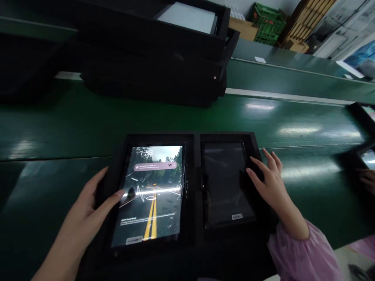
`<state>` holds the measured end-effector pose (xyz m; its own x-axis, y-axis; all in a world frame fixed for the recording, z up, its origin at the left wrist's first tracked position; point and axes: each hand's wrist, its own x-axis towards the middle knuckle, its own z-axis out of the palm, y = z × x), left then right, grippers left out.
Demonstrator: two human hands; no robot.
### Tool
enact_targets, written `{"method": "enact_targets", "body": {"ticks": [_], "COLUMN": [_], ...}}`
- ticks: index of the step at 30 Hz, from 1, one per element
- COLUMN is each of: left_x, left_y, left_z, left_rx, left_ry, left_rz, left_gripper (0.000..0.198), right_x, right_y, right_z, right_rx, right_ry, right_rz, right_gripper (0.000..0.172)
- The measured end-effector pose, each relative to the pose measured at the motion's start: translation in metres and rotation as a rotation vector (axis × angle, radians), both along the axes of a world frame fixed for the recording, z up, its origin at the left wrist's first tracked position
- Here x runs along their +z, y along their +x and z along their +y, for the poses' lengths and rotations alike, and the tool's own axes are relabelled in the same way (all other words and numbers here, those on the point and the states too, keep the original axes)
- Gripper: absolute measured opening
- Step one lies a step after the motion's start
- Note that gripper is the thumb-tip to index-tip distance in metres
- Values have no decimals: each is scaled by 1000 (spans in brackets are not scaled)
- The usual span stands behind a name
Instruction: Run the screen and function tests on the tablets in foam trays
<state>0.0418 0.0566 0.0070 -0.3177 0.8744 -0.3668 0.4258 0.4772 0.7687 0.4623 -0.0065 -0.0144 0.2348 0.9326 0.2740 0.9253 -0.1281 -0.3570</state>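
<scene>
Left hand (88, 214) grips tray (198, 234) wall — thumb pressure could smudge lit tablet (152, 195); right hand (271, 185) loosely spread by dark tablet (225, 175).

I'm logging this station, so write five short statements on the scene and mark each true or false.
1. The left tablet and the right tablet lie in the black tray. True.
2. The right tablet shows a road picture. False: its screen is dark.
3. The left hand and right hand flank the tray. True.
4. The pink sleeve is by the left hand. False: it is by the right hand.
5. Green crates show in the background. True.
</scene>
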Motion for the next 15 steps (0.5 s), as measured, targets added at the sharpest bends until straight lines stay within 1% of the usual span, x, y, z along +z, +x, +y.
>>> {"method": "enact_targets", "body": {"ticks": [3,5,7,9,12,15], "left_x": [-1,-4,-5,-5,-3,3], "left_y": [-2,-6,-8,-8,-3,4], "left_z": [-1,-1,0,2,5,5], "left_rx": [27,27,21,16,27,94], "left_ry": [9,0,-13,-4,19,-17], "left_rz": [-14,-53,-85,-73,-29,-76], "left_gripper": [70,73,79,85,92,95], "right_x": [-13,-19,-21,-20,-17,-15], "right_y": [0,-1,-2,-3,-2,-2], "right_z": [32,43,45,43,40,42], "right_rx": [-21,-40,-23,15,55,41], "right_ry": [-1,58,124,161,160,141], "right_rz": [-3,1,4,12,30,47], "right_gripper": [56,57,58,56,50,49]}}
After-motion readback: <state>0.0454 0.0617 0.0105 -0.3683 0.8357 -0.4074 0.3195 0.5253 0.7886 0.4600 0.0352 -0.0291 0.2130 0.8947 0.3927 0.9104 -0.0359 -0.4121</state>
